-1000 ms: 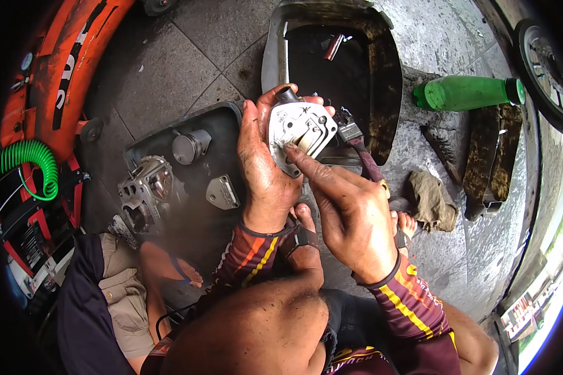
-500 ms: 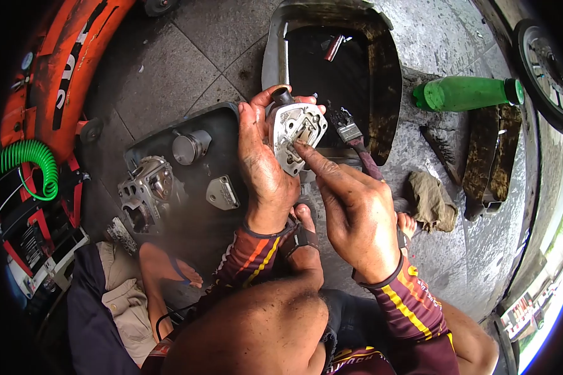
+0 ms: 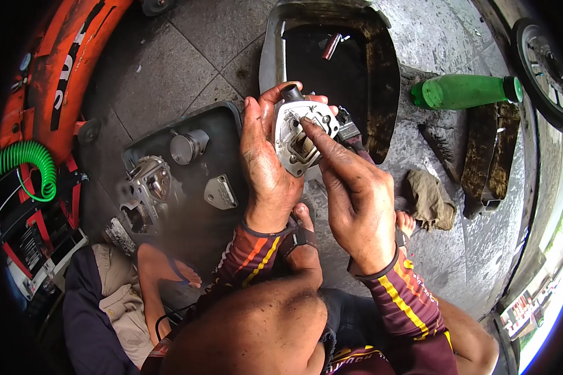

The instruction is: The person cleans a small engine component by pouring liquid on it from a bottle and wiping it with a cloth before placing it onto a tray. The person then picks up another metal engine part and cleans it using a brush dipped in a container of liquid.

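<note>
My left hand (image 3: 266,169) is wrapped round a grey metal engine part (image 3: 288,153), its flat machined face turned up towards me. A short black pipe stub (image 3: 292,93) sticks out of its far end. With the index finger stretched out, my right hand (image 3: 360,203) touches that face near a recess; its other fingers are curled and I see nothing held in them. Just behind the part lies a paint brush (image 3: 349,131), partly hidden by my right hand and the part. To the left, a piston (image 3: 187,147), a metal casing (image 3: 153,185) and a small triangular cover (image 3: 221,192) lie on a dark tray (image 3: 187,119).
Ahead stands a large dirty pan (image 3: 388,94) with a small red cylinder (image 3: 331,47) inside. A green bottle (image 3: 463,92), a rag (image 3: 430,200) and a wire brush (image 3: 441,153) lie to the right. An orange jack (image 3: 62,69) and another person's foot (image 3: 184,272) are at left.
My right index fingertip has slid farther up the part's face, away from me. The part has shifted slightly to the right in my left hand.
</note>
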`<action>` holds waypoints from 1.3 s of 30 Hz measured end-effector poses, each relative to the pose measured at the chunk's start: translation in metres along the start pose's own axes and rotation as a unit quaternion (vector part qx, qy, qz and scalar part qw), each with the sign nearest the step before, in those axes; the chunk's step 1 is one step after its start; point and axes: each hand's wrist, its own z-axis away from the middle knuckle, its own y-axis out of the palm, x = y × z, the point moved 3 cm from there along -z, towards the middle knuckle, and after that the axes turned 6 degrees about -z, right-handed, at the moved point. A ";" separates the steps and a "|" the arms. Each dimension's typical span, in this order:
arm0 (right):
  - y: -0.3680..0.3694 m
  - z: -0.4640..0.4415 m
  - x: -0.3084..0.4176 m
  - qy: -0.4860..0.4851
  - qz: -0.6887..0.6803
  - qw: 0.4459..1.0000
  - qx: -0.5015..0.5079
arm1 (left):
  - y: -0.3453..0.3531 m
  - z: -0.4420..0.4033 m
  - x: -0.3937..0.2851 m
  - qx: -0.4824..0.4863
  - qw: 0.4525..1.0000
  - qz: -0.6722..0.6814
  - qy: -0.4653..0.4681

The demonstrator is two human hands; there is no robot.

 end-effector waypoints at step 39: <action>-0.008 -0.001 0.009 0.000 0.022 0.997 0.078 | -0.006 0.001 -0.005 0.074 0.986 0.100 -0.109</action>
